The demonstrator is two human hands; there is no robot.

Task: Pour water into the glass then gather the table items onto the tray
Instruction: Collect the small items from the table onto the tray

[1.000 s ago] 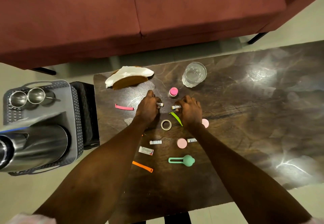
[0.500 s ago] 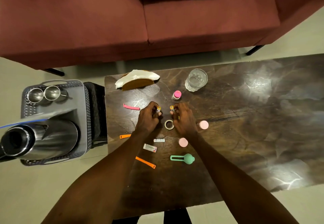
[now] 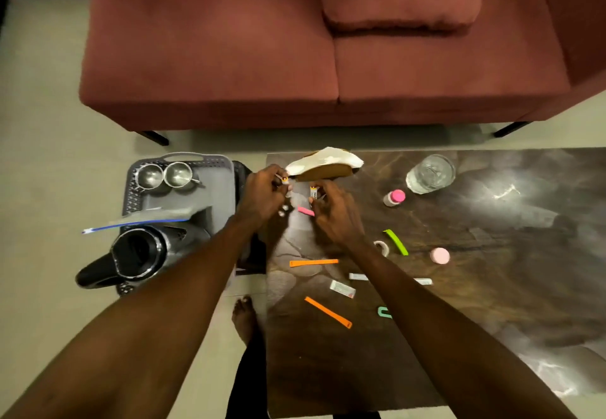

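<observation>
My left hand [image 3: 262, 195] is closed around a small tube [image 3: 284, 180] near the table's left edge, beside the grey tray [image 3: 223, 186]. Close by, my right hand [image 3: 331, 215] pinches another small tube [image 3: 313, 191] just right of it. A glass of water [image 3: 430, 174] stands at the table's far side. Scattered on the dark table [image 3: 492, 287] are a pink clip [image 3: 305, 211], two orange strips [image 3: 313, 263] [image 3: 328, 312], a green clip [image 3: 396, 242], a tape ring [image 3: 382, 247], a pink-capped bottle [image 3: 394, 197], a pink disc [image 3: 439, 255] and small sachets [image 3: 342, 288].
The tray sits on a low stand left of the table and holds two steel cups [image 3: 164, 176], a steel kettle [image 3: 137, 254] and a plastic bag [image 3: 147, 220]. A white cloth on a brown item [image 3: 324, 164] lies at the table's far left. A red sofa [image 3: 328, 41] is behind. My foot [image 3: 244, 318] is beside the table.
Both hands lifted from the table's middle and moved left toward the tray, each carrying a small tube. The camera view has swung left and up.
</observation>
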